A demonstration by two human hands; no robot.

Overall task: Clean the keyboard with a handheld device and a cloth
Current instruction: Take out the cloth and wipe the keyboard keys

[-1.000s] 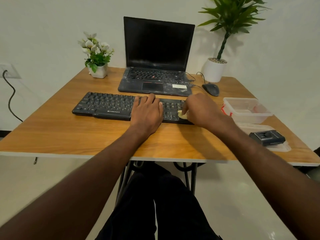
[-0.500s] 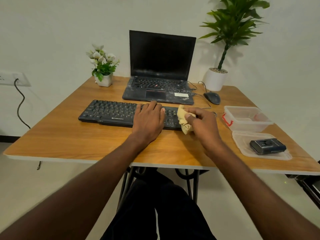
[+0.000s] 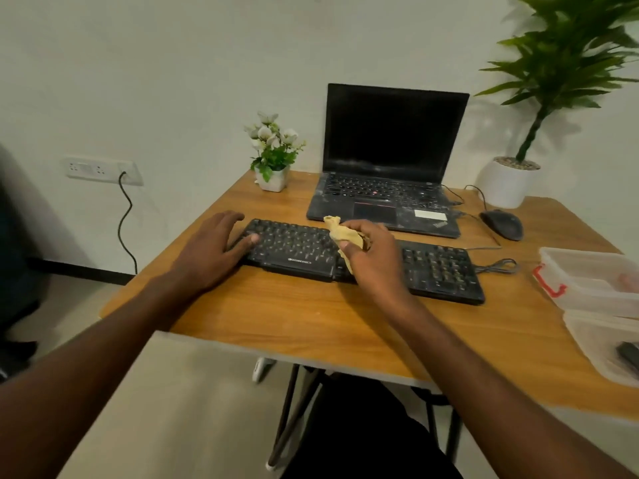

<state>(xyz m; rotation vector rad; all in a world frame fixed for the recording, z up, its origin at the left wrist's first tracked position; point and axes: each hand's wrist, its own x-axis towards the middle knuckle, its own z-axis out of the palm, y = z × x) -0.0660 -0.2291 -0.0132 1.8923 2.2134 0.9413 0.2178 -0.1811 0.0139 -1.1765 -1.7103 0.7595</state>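
A long black keyboard (image 3: 439, 267) lies across the wooden table (image 3: 311, 316) in front of a dusty open laptop (image 3: 390, 188). My right hand (image 3: 373, 257) hovers over the keyboard's middle and grips a bunched yellow cloth (image 3: 340, 233) between thumb and fingers. My left hand (image 3: 211, 250) rests at the keyboard's left end, fingers spread, thumb on the keys. The dark handheld device (image 3: 629, 354) shows only partly at the right edge, lying on a clear lid.
A clear plastic box (image 3: 594, 281) with a red latch and its lid (image 3: 594, 344) sit at the right. A mouse (image 3: 501, 224), a small flower pot (image 3: 273, 157) and a tall potted plant (image 3: 508, 181) stand at the back. A wall socket (image 3: 100, 169) with a hanging cable is at the left.
My right hand lifted the cloth off the keyboard's right end and carried it left to the middle. My left hand slid from the middle to the left end. The view turned left.
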